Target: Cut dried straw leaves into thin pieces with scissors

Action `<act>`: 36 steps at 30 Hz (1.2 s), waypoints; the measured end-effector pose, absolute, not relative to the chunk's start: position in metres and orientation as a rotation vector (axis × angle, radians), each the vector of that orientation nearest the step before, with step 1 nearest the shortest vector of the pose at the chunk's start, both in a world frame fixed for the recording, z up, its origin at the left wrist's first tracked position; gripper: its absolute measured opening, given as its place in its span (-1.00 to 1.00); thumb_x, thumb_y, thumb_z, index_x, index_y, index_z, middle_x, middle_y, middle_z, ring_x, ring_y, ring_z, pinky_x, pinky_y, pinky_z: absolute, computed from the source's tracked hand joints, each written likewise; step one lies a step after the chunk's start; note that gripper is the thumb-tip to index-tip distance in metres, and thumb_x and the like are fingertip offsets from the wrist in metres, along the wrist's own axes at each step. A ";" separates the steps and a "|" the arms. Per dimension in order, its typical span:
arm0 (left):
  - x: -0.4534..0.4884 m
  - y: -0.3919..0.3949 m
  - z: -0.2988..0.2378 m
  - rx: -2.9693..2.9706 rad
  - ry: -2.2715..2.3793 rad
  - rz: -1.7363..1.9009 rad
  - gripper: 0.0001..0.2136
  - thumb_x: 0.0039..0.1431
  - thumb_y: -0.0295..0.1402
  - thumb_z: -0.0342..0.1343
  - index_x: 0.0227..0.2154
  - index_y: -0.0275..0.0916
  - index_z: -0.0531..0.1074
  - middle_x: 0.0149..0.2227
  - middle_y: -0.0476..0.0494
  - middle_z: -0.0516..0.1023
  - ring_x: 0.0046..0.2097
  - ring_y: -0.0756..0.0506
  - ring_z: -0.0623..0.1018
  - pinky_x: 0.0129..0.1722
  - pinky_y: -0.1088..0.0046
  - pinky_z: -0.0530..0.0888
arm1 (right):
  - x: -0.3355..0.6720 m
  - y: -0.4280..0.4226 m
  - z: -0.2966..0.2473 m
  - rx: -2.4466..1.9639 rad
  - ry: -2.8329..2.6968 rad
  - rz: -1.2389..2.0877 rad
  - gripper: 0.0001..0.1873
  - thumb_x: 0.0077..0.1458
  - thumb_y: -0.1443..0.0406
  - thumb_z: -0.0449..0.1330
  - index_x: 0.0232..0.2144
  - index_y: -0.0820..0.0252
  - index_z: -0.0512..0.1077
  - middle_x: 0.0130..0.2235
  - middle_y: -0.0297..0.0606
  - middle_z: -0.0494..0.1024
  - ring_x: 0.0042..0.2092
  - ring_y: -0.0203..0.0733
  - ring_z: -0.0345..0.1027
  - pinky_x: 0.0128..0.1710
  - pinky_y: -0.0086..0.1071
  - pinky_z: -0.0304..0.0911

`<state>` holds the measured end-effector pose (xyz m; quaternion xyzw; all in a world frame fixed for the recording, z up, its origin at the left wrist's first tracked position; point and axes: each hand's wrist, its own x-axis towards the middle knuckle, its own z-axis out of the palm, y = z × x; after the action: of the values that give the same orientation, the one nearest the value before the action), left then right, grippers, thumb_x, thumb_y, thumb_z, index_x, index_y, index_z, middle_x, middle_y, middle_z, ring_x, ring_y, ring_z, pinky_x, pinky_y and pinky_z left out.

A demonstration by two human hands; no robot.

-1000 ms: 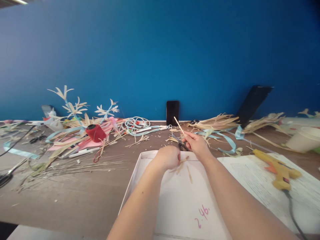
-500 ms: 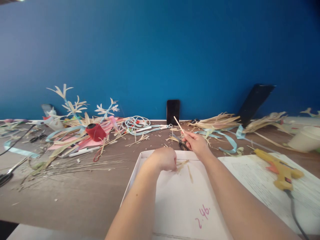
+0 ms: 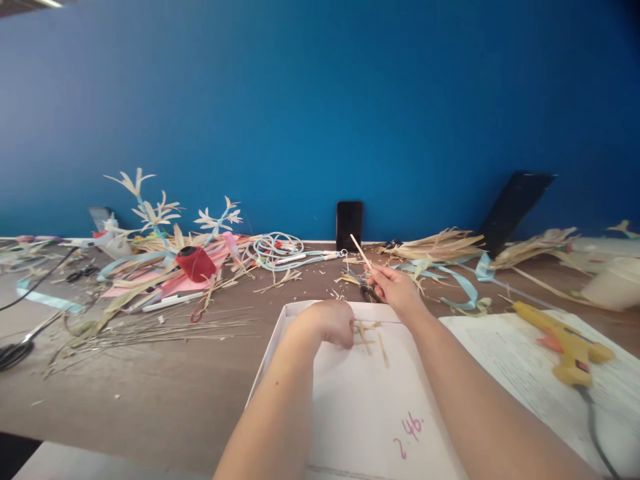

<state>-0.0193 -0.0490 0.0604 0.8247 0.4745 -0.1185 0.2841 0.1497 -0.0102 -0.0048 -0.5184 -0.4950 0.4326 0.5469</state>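
My right hand (image 3: 395, 288) is closed on a thin pale wooden stick (image 3: 360, 251) that points up and to the left, just past the far rim of a white shallow box (image 3: 300, 313). My left hand (image 3: 330, 323) is curled over the box's far end, fingers closed beside several straw-coloured strips (image 3: 373, 333) lying on the box floor; what it pinches I cannot make out. Small dark scissors (image 3: 364, 287) lie on the table just beyond the box, next to my right hand.
A yellow glue gun (image 3: 563, 340) lies on printed paper at the right. A black phone (image 3: 349, 225) leans on the blue wall. A red thread spool (image 3: 196, 263), pale straw flowers (image 3: 150, 210), cables (image 3: 275, 250) and thin wires (image 3: 165, 328) fill the left.
My left hand has moved away from the right hand and the scissors, down onto the strips in the box. The right hand with the stick has barely moved.
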 end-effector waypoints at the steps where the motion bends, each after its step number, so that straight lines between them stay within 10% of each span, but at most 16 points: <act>1: -0.022 -0.047 0.058 2.193 1.248 -0.275 -0.81 -0.31 -0.47 0.07 -0.51 -0.25 0.49 -0.46 -0.11 0.54 -0.48 -0.07 0.46 -0.53 0.48 0.31 | 0.150 -0.010 -0.005 -1.227 -1.173 1.027 -0.58 -0.10 0.10 0.20 -0.20 0.18 0.50 -0.48 -0.34 0.42 -0.64 -0.48 0.04 -0.69 -0.54 -0.05; 16: -0.033 -0.011 0.021 1.168 1.051 0.856 -0.82 -0.08 -0.40 0.21 -0.44 -0.33 0.33 -0.40 -0.18 0.55 -0.40 0.01 0.54 -0.42 0.52 0.47 | 0.147 -0.020 0.005 -1.023 -1.141 1.132 -0.54 -0.11 0.07 0.23 -0.16 0.17 0.46 -0.47 -0.36 0.39 -0.61 -0.44 0.08 -0.66 -0.52 -0.04; 36: -0.029 -0.012 0.024 1.229 1.029 0.898 -0.88 -0.07 -0.45 0.18 -0.40 -0.36 0.46 -0.46 -0.11 0.49 -0.39 0.04 0.49 -0.39 0.54 0.46 | 0.139 -0.027 0.014 -1.116 -1.415 1.291 -0.57 -0.08 0.14 0.23 -0.14 0.18 0.44 -0.50 -0.37 0.45 -0.62 -0.44 0.18 -0.62 -0.50 0.02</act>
<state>-0.0285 -0.0120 0.0243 0.5316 0.4453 0.3885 0.6068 0.1390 -0.0269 0.0136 -0.4507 -0.5713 0.5211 0.4460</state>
